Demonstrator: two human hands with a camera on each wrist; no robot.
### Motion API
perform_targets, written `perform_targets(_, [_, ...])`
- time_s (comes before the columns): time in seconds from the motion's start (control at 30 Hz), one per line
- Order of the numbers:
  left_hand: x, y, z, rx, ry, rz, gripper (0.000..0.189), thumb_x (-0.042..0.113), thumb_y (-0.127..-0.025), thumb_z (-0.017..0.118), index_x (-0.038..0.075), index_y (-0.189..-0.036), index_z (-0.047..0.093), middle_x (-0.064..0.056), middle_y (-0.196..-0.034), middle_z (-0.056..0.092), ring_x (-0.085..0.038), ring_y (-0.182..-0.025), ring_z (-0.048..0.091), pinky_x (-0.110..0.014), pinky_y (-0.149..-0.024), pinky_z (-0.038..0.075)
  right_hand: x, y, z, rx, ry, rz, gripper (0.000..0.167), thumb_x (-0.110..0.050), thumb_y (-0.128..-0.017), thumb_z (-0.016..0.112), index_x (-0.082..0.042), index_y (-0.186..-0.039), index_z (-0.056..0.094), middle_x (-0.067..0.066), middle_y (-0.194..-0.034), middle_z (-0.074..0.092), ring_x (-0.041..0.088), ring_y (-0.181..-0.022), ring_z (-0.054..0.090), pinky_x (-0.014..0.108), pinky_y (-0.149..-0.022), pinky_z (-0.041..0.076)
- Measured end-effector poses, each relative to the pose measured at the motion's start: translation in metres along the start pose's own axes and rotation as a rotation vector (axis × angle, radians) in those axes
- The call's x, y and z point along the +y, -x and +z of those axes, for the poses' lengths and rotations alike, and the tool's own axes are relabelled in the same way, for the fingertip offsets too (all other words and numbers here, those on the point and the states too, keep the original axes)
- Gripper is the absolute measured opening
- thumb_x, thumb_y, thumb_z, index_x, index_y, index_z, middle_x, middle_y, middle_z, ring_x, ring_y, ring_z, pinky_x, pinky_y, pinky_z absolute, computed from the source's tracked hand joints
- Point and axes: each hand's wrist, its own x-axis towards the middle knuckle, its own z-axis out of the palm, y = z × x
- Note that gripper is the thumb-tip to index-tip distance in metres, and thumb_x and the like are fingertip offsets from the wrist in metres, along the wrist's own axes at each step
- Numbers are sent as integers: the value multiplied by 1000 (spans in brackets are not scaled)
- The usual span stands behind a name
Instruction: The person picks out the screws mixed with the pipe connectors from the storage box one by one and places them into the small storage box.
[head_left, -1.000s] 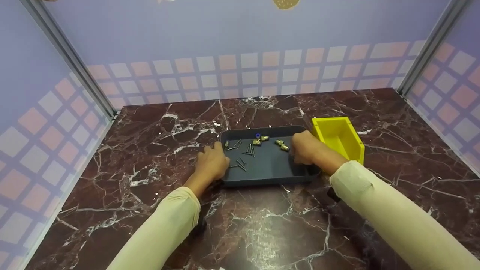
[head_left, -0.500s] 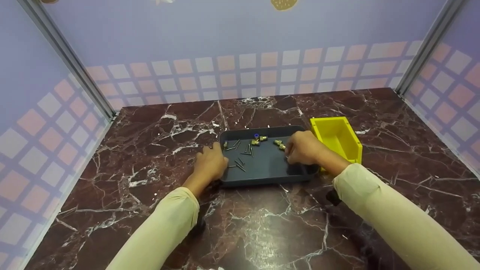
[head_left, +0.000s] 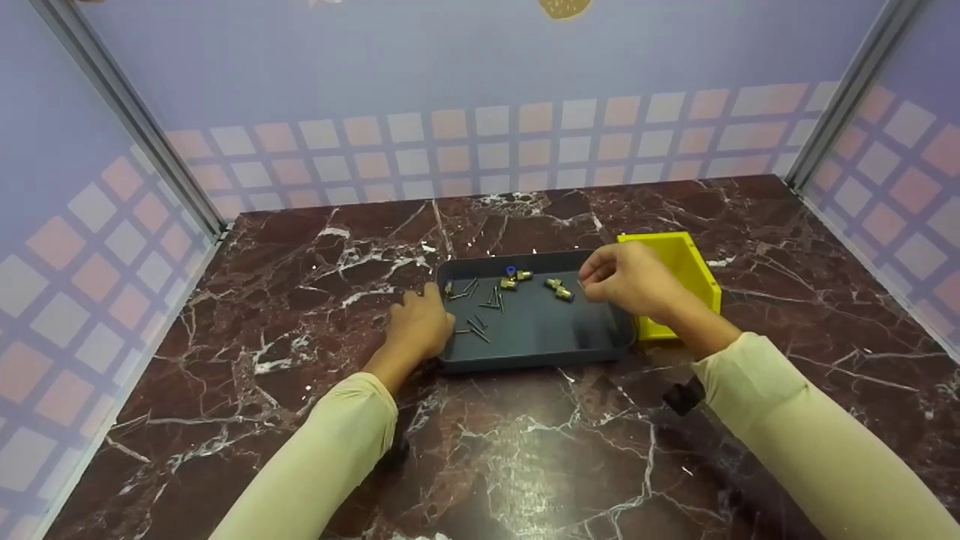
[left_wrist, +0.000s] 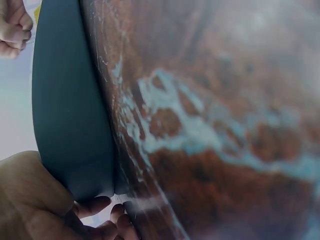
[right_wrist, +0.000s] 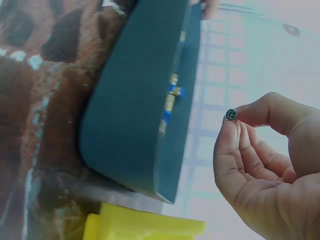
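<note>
- A screw [right_wrist: 231, 114] is pinched in the fingers of the right hand [head_left: 634, 281], up over the tray [head_left: 540, 330]!
- The tray's left end is gripped by the left hand [head_left: 420, 324].
- Loose screws [head_left: 478, 331] and brass fittings [head_left: 564, 294] are spread inside.

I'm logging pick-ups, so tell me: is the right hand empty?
No, in the right wrist view the right hand pinches a small screw with its round head showing.

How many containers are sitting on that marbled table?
2: a dark grey tray in the middle, with the left hand at its left end, and a yellow bin to its right, partly covered by the right hand. No other shows.
</note>
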Motion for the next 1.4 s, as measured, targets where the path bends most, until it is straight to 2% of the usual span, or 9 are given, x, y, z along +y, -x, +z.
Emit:
perform_targets(0.13, [0, 0, -2, -6, 9, -6, 55, 27, -98, 53, 7, -147, 39, -31, -140, 47, -53, -126, 49, -62, -100, 48, -5, 5, -15, 41, -55, 42, 19, -11, -89, 74, -3, -107, 73, 11, -101, 72, 21, -85, 64, 26, -71, 53])
perform_targets(0.3, [0, 0, -1, -8, 0, -6, 54, 27, -98, 53, 7, -146, 40, -31, -140, 48, -53, -126, 49, -62, -100, 47, -4, 9, -33, 115, -37, 72, 17, -14, -90, 74, -8, -106, 74, 9, -103, 73, 22, -92, 65, 30, -78, 52])
perform_targets(0.43, [0, -1, 0, -3, -16, 6, 53, 27, -98, 54, 6, -145, 40, -32, -139, 49, -53, -124, 51, -61, -100, 48, 0, 9, -45, 133, -20, 89, 20, -15, -90, 74, -8, -108, 74, 8, -104, 73, 20, -93, 67, 27, -79, 53])
perform_targets(0.6, [0, -2, -1, -25, -28, 4, 56, 29, -100, 53, 6, -149, 37, -32, -142, 47, -54, -126, 50, -61, -102, 47, 8, 9, -57, 142, -5, 121, 25, -14, -88, 74, -6, -111, 73, 9, -106, 73, 18, -89, 66, 22, -74, 55])
perform_targets(0.83, [0, -2, -1, -28, -18, -8, 57, 29, -99, 55, 7, -149, 38, -32, -142, 47, -54, -128, 49, -61, -103, 46, 21, 7, -68, 129, -47, 153, 29, -11, -88, 73, 0, -114, 70, 8, -102, 71, 14, -84, 70, 23, -75, 59])
perform_targets(1.0, [0, -3, -1, -29, -29, 5, 58, 30, -100, 54, 6, -150, 37, -32, -143, 47, -54, -127, 49, -60, -104, 45, 30, 5, -72, 126, -28, 186, 31, -12, -88, 74, 0, -115, 69, 9, -103, 71, 14, -85, 70, 22, -75, 59])
perform_targets(1.2, [-1, -3, -2, -26, -18, -2, 56, 29, -100, 54, 6, -148, 38, -32, -142, 47, -54, -127, 49, -60, -104, 45, 40, 2, -74, 123, 15, 225, 33, -18, -89, 75, -2, -117, 70, 10, -108, 71, 13, -86, 71, 25, -76, 60])
perform_targets(1.4, [-1, -1, -2, -15, -7, 7, 55, 27, -98, 55, 5, -146, 40, -32, -140, 49, -54, -125, 50, -59, -104, 45, 51, 1, -76, 109, -11, 254, 37, -20, -92, 74, 0, -122, 67, 18, -121, 67, 14, -92, 71, 28, -82, 60])
